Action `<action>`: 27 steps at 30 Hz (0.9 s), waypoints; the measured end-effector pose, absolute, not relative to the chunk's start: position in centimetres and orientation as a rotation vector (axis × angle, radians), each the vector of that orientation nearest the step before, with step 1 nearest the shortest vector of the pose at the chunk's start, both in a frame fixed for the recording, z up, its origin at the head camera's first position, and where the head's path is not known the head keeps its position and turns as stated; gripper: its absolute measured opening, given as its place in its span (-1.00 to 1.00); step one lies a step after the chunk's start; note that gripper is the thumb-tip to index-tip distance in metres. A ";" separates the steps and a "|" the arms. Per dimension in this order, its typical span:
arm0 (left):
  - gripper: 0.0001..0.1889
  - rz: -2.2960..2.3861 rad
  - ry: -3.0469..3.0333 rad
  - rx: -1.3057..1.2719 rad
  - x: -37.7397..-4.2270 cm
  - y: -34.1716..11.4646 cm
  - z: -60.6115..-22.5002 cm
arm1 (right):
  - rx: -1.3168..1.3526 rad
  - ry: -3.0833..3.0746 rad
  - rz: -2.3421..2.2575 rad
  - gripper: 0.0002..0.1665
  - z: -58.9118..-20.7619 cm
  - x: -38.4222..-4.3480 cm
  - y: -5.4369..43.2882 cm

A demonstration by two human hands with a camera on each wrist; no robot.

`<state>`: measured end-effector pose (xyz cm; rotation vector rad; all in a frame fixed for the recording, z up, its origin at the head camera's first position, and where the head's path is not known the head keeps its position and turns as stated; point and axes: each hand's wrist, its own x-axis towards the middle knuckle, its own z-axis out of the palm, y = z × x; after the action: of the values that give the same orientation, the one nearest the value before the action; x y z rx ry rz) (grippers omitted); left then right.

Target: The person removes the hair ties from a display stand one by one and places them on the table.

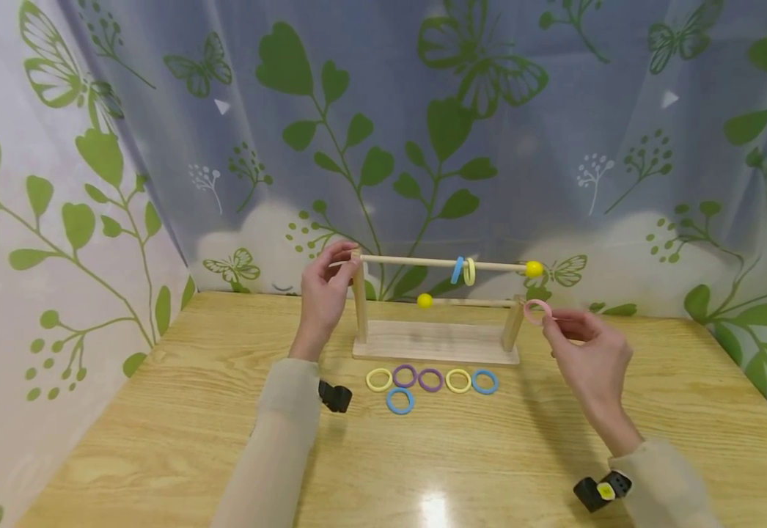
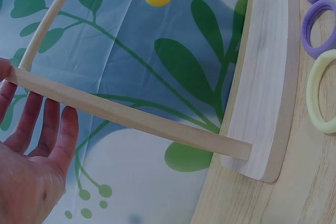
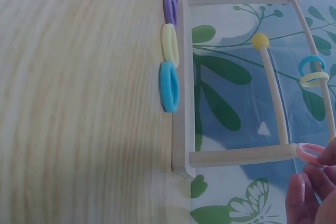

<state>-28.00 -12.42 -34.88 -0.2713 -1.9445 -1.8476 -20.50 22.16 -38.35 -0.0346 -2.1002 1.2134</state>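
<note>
A wooden rack point(image 1: 436, 343) with two posts and two horizontal dowels stands on the table. My left hand point(image 1: 325, 287) grips the top of its left post point(image 2: 131, 116), fingertips along one side. Between thumb and fingers my right hand point(image 1: 591, 359) pinches a pink hair tie point(image 1: 538, 312), right beside the top of the shorter right post point(image 3: 244, 156). On the upper dowel point(image 1: 410, 261) hang a blue hair tie point(image 1: 457, 270) and a pale yellow hair tie point(image 1: 469, 272). Yellow balls cap the upper dowel's right end point(image 1: 534, 269) and the lower dowel's left end point(image 1: 425, 301).
In front of the rack's base lie several more ties: yellow point(image 1: 379, 380), purple point(image 1: 431, 380) and blue point(image 1: 399, 400) ones among them. Behind the wooden table point(image 1: 225, 425) hangs a curtain point(image 1: 383, 132) printed with leaves and butterflies. Each wrist wears a black camera point(image 1: 335, 397).
</note>
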 end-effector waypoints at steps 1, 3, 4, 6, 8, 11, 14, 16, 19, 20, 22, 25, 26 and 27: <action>-0.74 -1.847 -1.944 -0.272 -28.0 -12.4 -34.9 | -0.040 -2.114 1.216 -0.83 -38.4 -20.5 22.1; -0.74 -1.844 -1.945 -0.273 -28.0 -12.4 -34.9 | -0.050 -2.144 1.221 -0.83 -38.6 -20.4 22.1; -0.74 -1.845 -1.944 -0.274 -28.0 -12.4 -34.8 | -0.055 -2.159 1.223 -0.82 -38.7 -20.4 22.0; -0.74 -1.848 -1.943 -0.276 -27.9 -12.4 -34.8 | -0.053 -2.183 1.228 -0.82 -38.7 -20.3 22.0; -0.74 -1.855 -1.944 -0.278 -27.9 -12.4 -34.8 | -0.043 -2.199 1.233 -0.82 -38.8 -20.2 21.9; -0.74 -1.865 -1.946 -0.279 -27.9 -12.4 -34.8 | -0.028 -2.218 1.236 -0.82 -38.7 -20.0 21.8; -0.73 -1.869 -1.946 -0.280 -28.0 -12.4 -34.8 | -0.024 -2.239 1.228 -0.82 -38.7 -19.9 21.7; -0.73 -1.869 -1.944 -0.285 -28.0 -12.4 -34.8 | -0.019 -2.260 1.222 -0.81 -38.7 -19.8 21.6; -0.74 -1.868 -1.941 -0.288 -28.0 -12.4 -34.8 | -0.016 -2.293 1.227 -0.80 -38.7 -19.6 21.4; -0.74 -1.866 -1.941 -0.288 -28.0 -12.4 -34.8 | -0.015 -2.306 1.231 -0.79 -38.7 -19.5 21.4; -0.74 -1.862 -1.943 -0.283 -28.0 -12.4 -34.9 | -0.013 -2.335 1.245 -0.77 -38.8 -19.4 21.3; -0.74 -1.855 -1.945 -0.280 -28.0 -12.4 -34.9 | -0.028 -2.374 1.277 -0.76 -38.8 -19.4 21.2; -0.74 -1.852 -1.946 -0.280 -28.0 -12.4 -34.9 | -0.034 -2.388 1.284 -0.76 -38.8 -19.4 21.2; -0.74 -1.851 -1.946 -0.279 -28.0 -12.4 -34.9 | -0.036 -2.398 1.295 -0.76 -38.8 -19.4 21.1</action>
<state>-27.97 -12.42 -34.92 -0.2786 -1.9462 -1.8508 -19.37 21.13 -38.80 -0.0358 -2.3984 1.2948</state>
